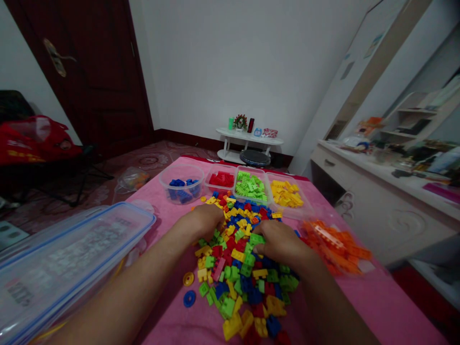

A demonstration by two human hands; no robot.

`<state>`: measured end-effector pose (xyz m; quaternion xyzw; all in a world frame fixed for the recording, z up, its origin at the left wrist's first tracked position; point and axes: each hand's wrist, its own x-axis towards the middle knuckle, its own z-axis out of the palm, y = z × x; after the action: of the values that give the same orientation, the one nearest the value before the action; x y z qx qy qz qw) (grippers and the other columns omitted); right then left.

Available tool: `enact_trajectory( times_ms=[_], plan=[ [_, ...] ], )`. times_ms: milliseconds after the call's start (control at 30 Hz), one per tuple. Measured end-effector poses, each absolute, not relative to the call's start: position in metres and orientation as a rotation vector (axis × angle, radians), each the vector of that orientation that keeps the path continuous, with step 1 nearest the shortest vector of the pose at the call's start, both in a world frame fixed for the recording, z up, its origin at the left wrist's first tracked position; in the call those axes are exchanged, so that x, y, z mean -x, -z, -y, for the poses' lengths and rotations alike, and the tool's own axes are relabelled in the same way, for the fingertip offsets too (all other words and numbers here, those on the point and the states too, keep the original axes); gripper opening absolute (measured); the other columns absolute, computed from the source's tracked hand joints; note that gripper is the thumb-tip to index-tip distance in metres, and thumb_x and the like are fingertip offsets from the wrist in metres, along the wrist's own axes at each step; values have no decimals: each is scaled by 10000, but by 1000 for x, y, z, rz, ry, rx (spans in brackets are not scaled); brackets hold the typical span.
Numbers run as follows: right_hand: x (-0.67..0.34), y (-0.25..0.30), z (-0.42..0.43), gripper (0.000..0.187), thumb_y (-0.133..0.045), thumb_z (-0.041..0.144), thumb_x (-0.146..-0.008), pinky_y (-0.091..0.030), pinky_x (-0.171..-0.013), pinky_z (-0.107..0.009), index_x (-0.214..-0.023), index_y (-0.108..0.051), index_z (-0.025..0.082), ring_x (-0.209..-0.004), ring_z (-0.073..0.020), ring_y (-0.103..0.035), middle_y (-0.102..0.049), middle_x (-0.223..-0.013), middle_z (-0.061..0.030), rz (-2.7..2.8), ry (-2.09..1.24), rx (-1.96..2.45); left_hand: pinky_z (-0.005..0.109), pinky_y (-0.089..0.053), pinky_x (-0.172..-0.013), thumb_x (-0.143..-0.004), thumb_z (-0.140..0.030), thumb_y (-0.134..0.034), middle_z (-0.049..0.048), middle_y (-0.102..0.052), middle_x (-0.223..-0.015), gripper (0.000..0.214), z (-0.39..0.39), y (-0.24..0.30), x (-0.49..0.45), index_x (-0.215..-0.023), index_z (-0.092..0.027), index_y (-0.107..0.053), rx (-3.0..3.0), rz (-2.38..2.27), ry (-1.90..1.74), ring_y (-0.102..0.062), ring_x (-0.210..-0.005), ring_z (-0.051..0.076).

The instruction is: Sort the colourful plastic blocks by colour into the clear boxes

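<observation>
A heap of mixed plastic bricks (244,268), red, blue, green and yellow, lies on the pink cloth (377,306). My left hand (206,218) rests on the heap's far left edge, fingers curled down into the bricks. My right hand (280,242) sits on the heap's right side, fingers bent and pinching at a green brick (256,238). What the left fingers hold is hidden.
Behind the heap stand a round tub of blue bricks (181,184), trays of red (221,179), green (251,184) and yellow bricks (285,191), and orange bricks (334,244) at right. A lidded clear box (68,258) is at left. Two loose wheels (189,287) lie nearby.
</observation>
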<state>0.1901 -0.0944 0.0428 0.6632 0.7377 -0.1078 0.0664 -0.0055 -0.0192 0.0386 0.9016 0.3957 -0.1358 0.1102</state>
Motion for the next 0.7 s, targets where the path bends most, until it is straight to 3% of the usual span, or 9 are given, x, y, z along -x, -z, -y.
enact_trajectory(
  times_ms=[133, 433, 567, 700],
  plan=[
    [-186, -37, 94, 237, -638, 250, -694, -394, -715, -305, -917, -697, 195, -963, -275, -612, -686, -1011, -112, -2222, 253, -1998, 299, -482, -705, -569, -62, -657, 78, -717, -942, 406, 24, -43, 3, -938, -214, -731, -2643, -1191, 423, -645, -859, 254],
    [-211, -39, 81, 68, -574, 215, -725, -367, -631, -247, -751, -629, 185, -760, -179, -603, -664, -787, -28, -2598, 432, -2280, 253, -436, -615, -534, -91, -660, 64, -701, -872, 366, 16, -41, 13, -884, -182, -719, -2659, -1117, 287, -620, -761, 215],
    [-205, -34, 79, 156, -569, 298, -781, -373, -576, -231, -693, -589, 170, -650, -145, -571, -606, -663, 5, -2807, 758, -2282, 206, -363, -497, -531, -193, -714, -9, -641, -674, 338, 10, -45, 19, -865, -183, -671, -2494, -1088, 62, -544, -562, 137],
    [-190, -26, 81, 197, -586, 363, -789, -406, -509, -219, -765, -587, 167, -568, -131, -567, -585, -621, 15, -2764, 1345, -2249, 185, -307, -448, -599, -253, -696, -55, -559, -568, 270, 6, -41, 14, -840, -172, -605, -2246, -980, -276, -482, -483, 97]
  ],
)
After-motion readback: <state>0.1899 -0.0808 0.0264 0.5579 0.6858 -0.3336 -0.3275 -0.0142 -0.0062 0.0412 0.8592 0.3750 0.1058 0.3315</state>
